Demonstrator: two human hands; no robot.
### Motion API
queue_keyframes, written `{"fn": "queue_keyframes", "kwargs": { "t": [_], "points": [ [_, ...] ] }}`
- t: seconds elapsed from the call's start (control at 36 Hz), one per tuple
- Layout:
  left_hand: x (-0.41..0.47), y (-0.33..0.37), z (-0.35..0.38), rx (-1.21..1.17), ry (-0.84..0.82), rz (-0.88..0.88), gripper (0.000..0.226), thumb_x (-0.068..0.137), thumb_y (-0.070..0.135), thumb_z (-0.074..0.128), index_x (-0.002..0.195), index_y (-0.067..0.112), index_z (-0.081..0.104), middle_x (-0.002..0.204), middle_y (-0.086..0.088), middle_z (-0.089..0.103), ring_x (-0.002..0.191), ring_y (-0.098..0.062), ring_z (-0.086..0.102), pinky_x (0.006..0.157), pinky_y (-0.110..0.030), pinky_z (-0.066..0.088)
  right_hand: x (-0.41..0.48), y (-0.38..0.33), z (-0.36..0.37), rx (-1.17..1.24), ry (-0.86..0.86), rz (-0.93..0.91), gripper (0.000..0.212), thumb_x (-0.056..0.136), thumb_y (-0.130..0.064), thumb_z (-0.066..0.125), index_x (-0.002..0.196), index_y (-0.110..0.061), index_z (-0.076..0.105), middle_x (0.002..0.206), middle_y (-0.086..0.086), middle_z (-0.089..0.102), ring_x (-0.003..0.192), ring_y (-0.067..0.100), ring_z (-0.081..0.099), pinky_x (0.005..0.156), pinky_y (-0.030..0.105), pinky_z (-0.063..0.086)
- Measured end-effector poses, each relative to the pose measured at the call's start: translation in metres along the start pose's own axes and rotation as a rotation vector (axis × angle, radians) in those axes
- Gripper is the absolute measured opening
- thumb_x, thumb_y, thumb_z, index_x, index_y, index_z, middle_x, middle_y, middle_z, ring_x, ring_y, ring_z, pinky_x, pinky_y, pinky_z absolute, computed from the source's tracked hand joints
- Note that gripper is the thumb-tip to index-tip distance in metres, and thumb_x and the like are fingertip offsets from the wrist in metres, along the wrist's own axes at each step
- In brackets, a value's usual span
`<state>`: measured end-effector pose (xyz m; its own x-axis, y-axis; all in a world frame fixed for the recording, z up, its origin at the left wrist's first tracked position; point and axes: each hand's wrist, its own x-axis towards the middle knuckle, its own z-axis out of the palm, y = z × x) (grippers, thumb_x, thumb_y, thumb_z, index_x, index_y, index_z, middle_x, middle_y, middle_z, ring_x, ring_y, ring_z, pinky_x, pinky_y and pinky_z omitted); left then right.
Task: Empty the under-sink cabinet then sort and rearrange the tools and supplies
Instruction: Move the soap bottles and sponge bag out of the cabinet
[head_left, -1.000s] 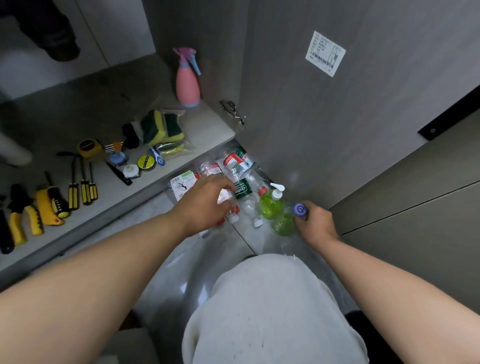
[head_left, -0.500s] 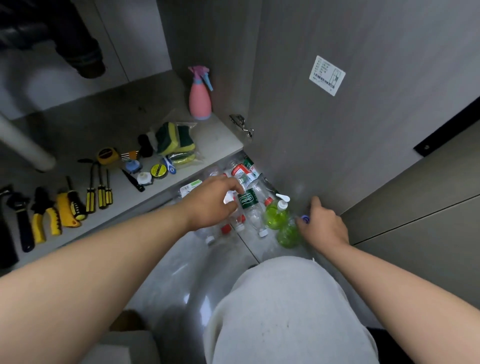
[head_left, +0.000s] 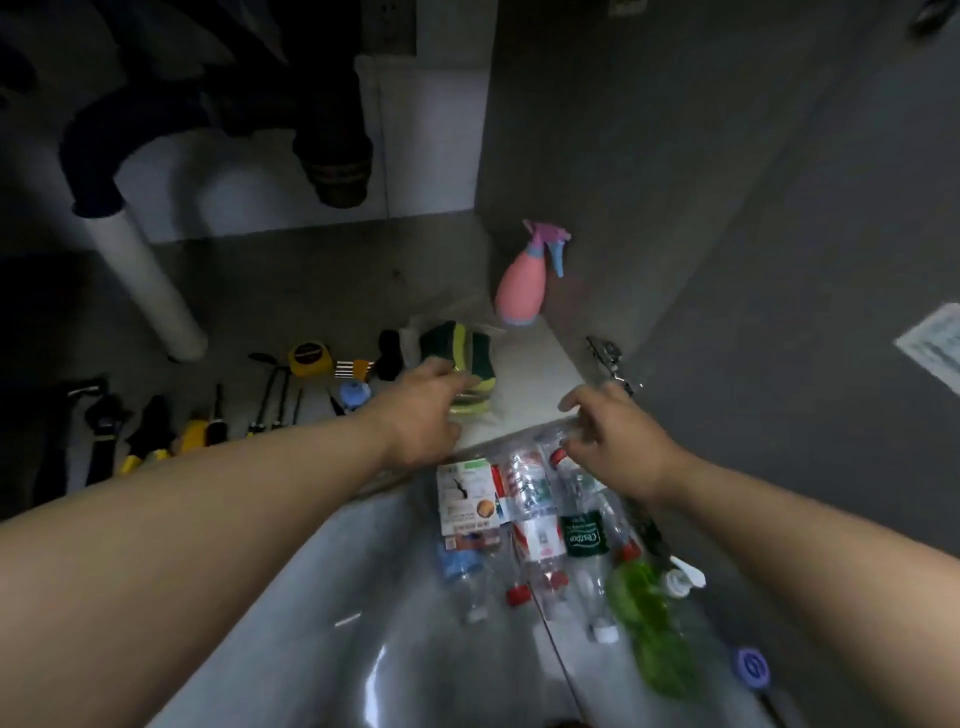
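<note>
Holds left hand (head_left: 421, 415) at the sponge pack (head_left: 460, 345) in the cabinet (head_left: 535, 374), grip lost in blur, and hovers right hand (head_left: 613, 441), fingers (head_left: 576, 402) loose and empty, over bottles (head_left: 530, 499) rowed on the tiles (head_left: 337, 597), seemingly sorted.

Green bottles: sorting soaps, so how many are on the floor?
2. One green bottle with a white pump lies right of the clear bottles; the other green bottle lies nearer the person, beside a purple cap. Others may be hidden.

spray bottle (head_left: 521, 287): pink, blue trigger | sponges (head_left: 461, 347): green-yellow striped | tape measure (head_left: 310, 358): yellow | soap bottle (head_left: 638, 597): green
</note>
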<state>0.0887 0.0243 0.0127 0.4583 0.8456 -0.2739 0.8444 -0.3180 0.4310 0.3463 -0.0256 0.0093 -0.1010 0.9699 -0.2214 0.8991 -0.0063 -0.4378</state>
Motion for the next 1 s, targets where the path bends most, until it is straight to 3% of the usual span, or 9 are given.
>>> {"fn": "queue_keyframes", "kwargs": {
  "t": [0.08,0.17,0.28,0.39,0.47,0.61,0.75,0.89,1.0],
  "points": [
    [0.028,-0.014,0.007,0.024,0.006,-0.046,0.08,0.094,0.029,0.062,0.159,0.042,0.018,0.169,0.001,-0.001,0.154,-0.031,0.014,0.122,-0.046,0.027,0.047,-0.005,-0.011,-0.042,0.011,0.047,0.049,0.088,-0.029,0.067,0.132,-0.029,0.045,0.129,0.004,0.031,0.101,0.029,0.062,0.098,0.041,0.051],
    [0.052,-0.023,0.015,0.082,0.01,-0.06,0.082,0.093,0.034,0.061,0.158,0.046,0.012,0.169,-0.001,-0.012,0.157,-0.029,0.0,0.123,-0.053,0.021,0.094,-0.011,-0.028,-0.101,0.062,0.06,0.063,0.087,-0.025,0.067,0.144,-0.024,0.04,0.142,0.014,0.027,0.123,0.039,0.051,0.113,0.037,0.039],
    [0.072,-0.031,0.032,0.087,0.037,-0.065,0.078,0.092,0.033,0.061,0.157,0.044,0.019,0.169,-0.004,-0.01,0.156,-0.031,-0.001,0.121,-0.054,0.019,0.15,-0.019,-0.053,-0.1,0.231,0.029,0.064,0.085,-0.014,0.063,0.145,-0.016,0.041,0.14,0.023,0.038,0.135,0.041,0.037,0.112,0.039,0.038],
    [0.079,-0.035,0.052,0.097,0.14,-0.069,0.075,0.085,0.032,0.065,0.153,0.04,0.035,0.168,-0.006,0.003,0.154,-0.033,0.01,0.12,-0.055,0.025,0.193,-0.02,-0.063,-0.096,0.313,0.03,0.07,0.087,-0.009,0.058,0.152,-0.024,0.038,0.153,0.018,0.034,0.146,0.034,0.027,0.119,0.035,0.028],
    [0.082,-0.038,0.059,0.121,0.189,-0.064,0.069,0.082,0.031,0.064,0.148,0.038,0.044,0.166,-0.007,0.011,0.151,-0.031,0.017,0.116,-0.052,0.029,0.221,-0.017,-0.068,-0.09,0.274,0.028,0.064,0.091,-0.008,0.054,0.153,-0.018,0.04,0.157,0.017,0.034,0.145,0.037,0.029,0.121,0.042,0.026],
    [0.085,-0.042,0.062,0.121,0.16,-0.085,0.07,0.086,0.028,0.062,0.151,0.038,0.039,0.168,-0.007,0.008,0.152,-0.032,0.014,0.117,-0.055,0.026,0.239,-0.018,-0.072,-0.085,0.241,0.073,0.054,0.096,-0.02,0.052,0.148,-0.014,0.045,0.151,0.019,0.044,0.139,0.035,0.042,0.113,0.038,0.034],
    [0.085,-0.037,0.061,0.075,0.147,-0.09,0.069,0.087,0.029,0.062,0.151,0.038,0.038,0.167,-0.005,0.007,0.152,-0.031,0.013,0.118,-0.051,0.021,0.227,-0.014,-0.072,-0.158,0.416,0.143,0.036,0.093,-0.038,0.059,0.11,-0.008,0.067,0.116,0.024,0.068,0.112,0.042,0.063,0.087,0.038,0.051],
    [0.074,-0.031,0.054,-0.034,0.155,-0.095,0.077,0.087,0.032,0.066,0.155,0.037,0.032,0.169,-0.005,0.002,0.154,-0.032,0.009,0.123,-0.051,0.017,0.194,-0.015,-0.068,-0.141,0.499,0.161,0.026,0.089,-0.028,0.061,0.107,-0.01,0.066,0.113,0.023,0.067,0.107,0.043,0.065,0.084,0.039,0.052],
    [0.059,-0.019,0.04,-0.137,0.272,-0.088,0.074,0.084,0.032,0.069,0.15,0.034,0.036,0.162,-0.001,0.019,0.147,-0.032,0.029,0.117,-0.049,0.033,0.15,-0.023,-0.074,-0.065,0.598,0.103,0.025,0.085,-0.031,0.055,0.1,-0.013,0.063,0.102,0.018,0.068,0.095,0.041,0.065,0.072,0.037,0.049]
  ]
}}
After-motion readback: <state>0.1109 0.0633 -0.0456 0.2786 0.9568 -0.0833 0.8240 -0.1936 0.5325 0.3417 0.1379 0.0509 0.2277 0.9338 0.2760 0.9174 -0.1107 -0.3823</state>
